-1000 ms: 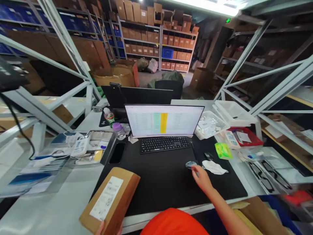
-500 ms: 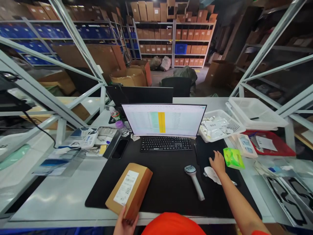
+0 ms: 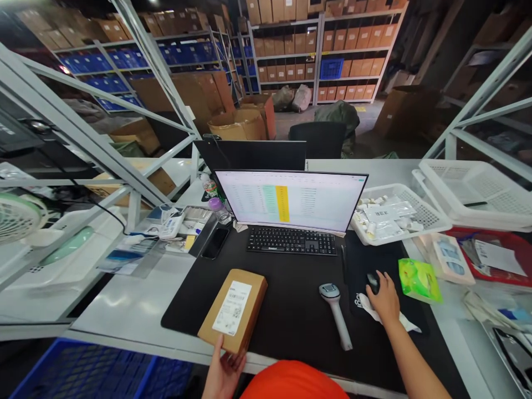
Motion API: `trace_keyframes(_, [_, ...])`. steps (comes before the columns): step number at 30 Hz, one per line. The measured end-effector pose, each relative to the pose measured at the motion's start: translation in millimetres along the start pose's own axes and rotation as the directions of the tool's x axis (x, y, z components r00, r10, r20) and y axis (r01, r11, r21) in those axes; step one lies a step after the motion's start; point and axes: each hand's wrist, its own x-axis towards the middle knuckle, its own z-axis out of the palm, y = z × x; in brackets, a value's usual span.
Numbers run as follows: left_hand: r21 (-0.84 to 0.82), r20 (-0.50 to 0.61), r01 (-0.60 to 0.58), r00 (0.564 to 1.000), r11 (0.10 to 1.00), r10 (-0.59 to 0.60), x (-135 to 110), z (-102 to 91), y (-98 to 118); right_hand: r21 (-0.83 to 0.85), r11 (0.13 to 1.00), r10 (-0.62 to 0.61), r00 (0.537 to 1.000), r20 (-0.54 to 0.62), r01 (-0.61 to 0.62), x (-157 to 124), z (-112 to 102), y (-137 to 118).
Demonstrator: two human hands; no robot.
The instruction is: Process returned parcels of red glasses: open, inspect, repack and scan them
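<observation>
A brown cardboard parcel point(image 3: 233, 308) with a white label lies flat on the black desk mat point(image 3: 291, 302). My left hand point(image 3: 223, 372) grips its near edge, fingers curled under it. My right hand point(image 3: 384, 300) rests on a black mouse point(image 3: 373, 281) at the right of the mat, fingers curved over it. A grey handheld barcode scanner point(image 3: 336, 311) lies between the two hands. Beyond them stand a black keyboard point(image 3: 291, 241) and a lit monitor point(image 3: 291, 200) showing a spreadsheet.
A crumpled white paper point(image 3: 401, 321) lies by the mouse, a green packet point(image 3: 419, 280) to its right. White baskets point(image 3: 436, 221) and a red tray point(image 3: 515, 244) stand at right. A phone point(image 3: 215, 243), bottles and a tray are at left, a blue crate point(image 3: 95, 372) below the desk edge.
The parcel came down from a tilted hold to lie flat on the mat. My right hand left the scanner and moved right onto the mouse. The view shifted left.
</observation>
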Motion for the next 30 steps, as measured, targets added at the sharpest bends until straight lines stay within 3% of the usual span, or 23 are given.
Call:
trace_keyframes(8, [0.066,0.000,-0.061,0.998,0.996,0.061,5.8,2.8,5.6,-0.020,0.996,-0.089,0.996,-0.017,0.089,-17.4,-4.2,-5.2])
trace_keyframes(17, [0.276,0.026,-0.290,0.955,0.916,0.294,7.3,5.1,6.2,-0.089,0.992,-0.093,0.995,-0.047,0.088,-17.8,-6.0,-8.6])
trace_keyframes(30, [0.228,0.039,-0.204,0.979,0.952,0.201,9.7,6.6,16.6,-0.076,0.997,-0.026,0.999,-0.044,0.023,-19.2,-3.3,-7.5])
